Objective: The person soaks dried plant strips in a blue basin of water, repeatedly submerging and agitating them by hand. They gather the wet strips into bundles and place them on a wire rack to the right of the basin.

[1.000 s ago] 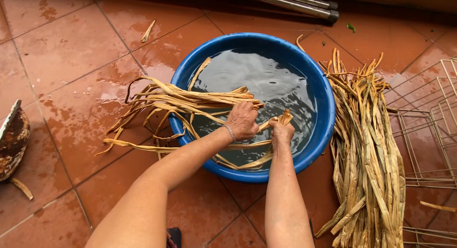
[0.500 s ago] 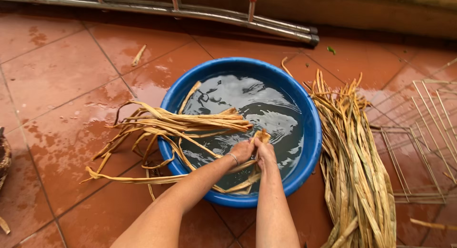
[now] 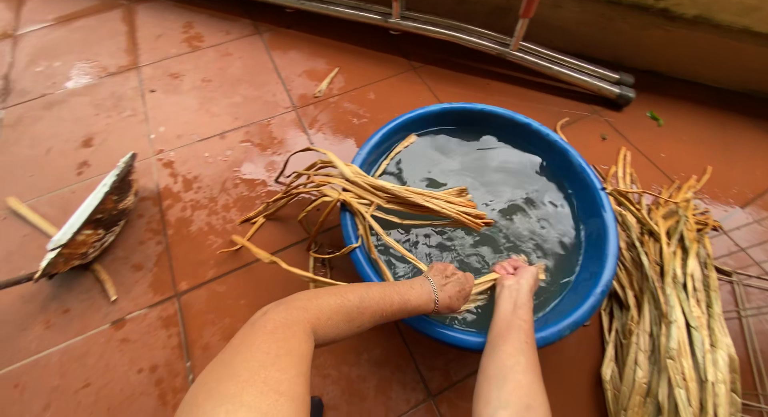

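We look down on a wet floor (image 3: 144, 89) of reddish-brown tiles, with a metal ladder (image 3: 448, 33) lying along its far edge. On the floor stands a round blue basin (image 3: 596, 225), filled with dark water that mirrors the sky. To its right a thick pile of leaf strips (image 3: 672, 305) lies on the tiles, long, flat and yellow-brown, and just beyond it shows part of a wire rack (image 3: 748, 305). At the left edge lies a flat board-like tool (image 3: 88, 221), tilted up on one side.

The bundle of strips (image 3: 376, 197) we work on drapes over the near left rim of the basin: its loose ends splay out on the floor to the left, curling and pale tan, while the other end dips into the water near the front.

Both forearms reach in from below. Our left hand (image 3: 450, 287), a thin bracelet at its wrist, is closed around the strips just above the rim. Our right hand (image 3: 516, 274), just beside it, is clenched on the same strips over the water.
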